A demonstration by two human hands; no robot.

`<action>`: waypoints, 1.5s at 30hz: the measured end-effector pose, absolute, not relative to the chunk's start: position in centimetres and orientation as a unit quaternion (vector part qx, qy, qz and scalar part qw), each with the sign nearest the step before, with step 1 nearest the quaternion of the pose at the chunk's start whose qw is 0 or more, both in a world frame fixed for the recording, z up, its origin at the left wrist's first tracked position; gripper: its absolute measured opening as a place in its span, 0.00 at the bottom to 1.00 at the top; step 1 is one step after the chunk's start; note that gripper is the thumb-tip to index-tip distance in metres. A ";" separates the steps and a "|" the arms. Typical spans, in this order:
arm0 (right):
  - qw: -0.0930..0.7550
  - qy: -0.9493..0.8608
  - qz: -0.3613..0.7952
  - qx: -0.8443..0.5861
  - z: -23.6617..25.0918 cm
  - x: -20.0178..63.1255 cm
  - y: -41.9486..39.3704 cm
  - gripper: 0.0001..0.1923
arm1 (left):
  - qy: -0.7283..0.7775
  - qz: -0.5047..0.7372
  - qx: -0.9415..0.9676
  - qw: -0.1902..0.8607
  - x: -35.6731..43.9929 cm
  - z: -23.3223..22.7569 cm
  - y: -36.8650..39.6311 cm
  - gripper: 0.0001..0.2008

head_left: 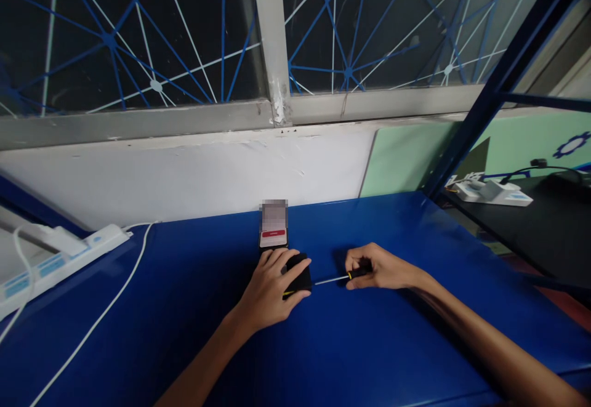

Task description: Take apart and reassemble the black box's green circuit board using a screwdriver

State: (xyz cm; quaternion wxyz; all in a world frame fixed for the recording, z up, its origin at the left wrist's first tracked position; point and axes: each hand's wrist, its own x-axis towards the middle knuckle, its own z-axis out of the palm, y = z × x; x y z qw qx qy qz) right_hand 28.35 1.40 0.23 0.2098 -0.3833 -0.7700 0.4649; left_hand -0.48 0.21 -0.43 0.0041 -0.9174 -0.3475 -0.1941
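left hand [270, 293] clasping black box [298, 273], right hand [378, 267] gripping screwdriver [344, 278], tip seemingly touching box

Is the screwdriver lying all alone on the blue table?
No, the right hand grips the screwdriver, its tip against the small black box under the left hand.

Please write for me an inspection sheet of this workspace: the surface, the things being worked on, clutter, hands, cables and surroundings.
Surface: blue table, smooth, partly in shadow.
Job's things: small black box under the left hand; screwdriver with black and yellow handle, its shaft pointing at the box.
Clutter: small phone-like device standing just behind the box, with a red bar on its screen.
Hands: left hand has its grip on the black box; right hand has its grip on the screwdriver handle.
Cables: white power strip at left, white cable trailing across the table.
Surroundings: white wall, window with blue and white lines, dark blue shelf frame at right.
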 end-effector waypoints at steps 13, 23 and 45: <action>0.121 -0.753 0.534 -0.367 0.0 28.5 1.2 0.25 | -0.350 -0.188 -0.918 0.001 -0.6 -0.8 0.3 0.28; 0.209 -0.777 0.444 -0.393 0.4 29.2 2.1 0.22 | -0.356 -0.215 -0.908 -0.040 -0.8 -0.2 0.3 0.33; 0.264 -0.805 0.329 -0.417 0.1 28.7 2.1 0.21 | -0.347 -0.241 -0.904 -0.061 -0.9 0.4 -0.2 0.36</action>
